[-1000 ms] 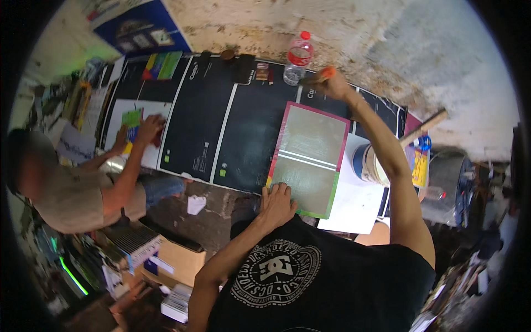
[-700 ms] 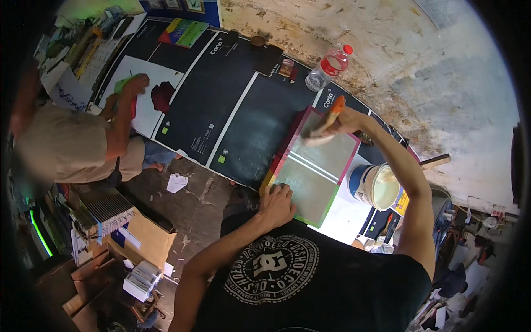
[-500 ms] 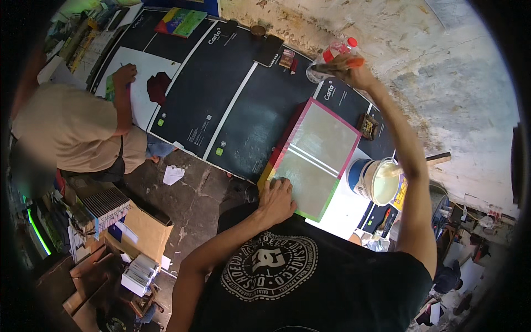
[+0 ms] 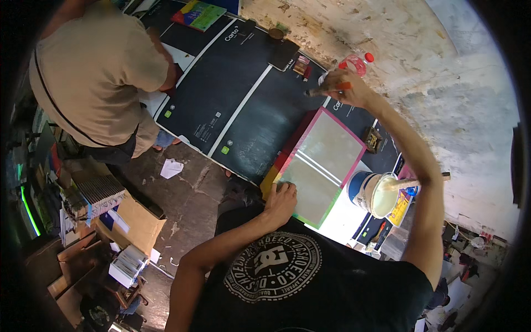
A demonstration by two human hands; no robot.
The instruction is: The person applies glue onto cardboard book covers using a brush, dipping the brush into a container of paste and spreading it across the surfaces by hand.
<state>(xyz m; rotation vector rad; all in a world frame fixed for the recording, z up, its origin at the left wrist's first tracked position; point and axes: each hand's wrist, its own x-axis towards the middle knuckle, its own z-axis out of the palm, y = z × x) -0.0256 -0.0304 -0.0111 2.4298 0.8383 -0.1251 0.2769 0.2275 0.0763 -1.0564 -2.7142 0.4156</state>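
Right hand: closed round a brush. Left hand: loosely open, resting on the panel (grey, pink-and-green edged) at its near left edge. Panel: on the table, left of the bucket; bottle, behind right hand.

The table is black with white stripes and kinda loaded: colourful book at the far left, small pack and red-capped bottle along the back, grey-topped block near the front edge, some white paper just right of it.
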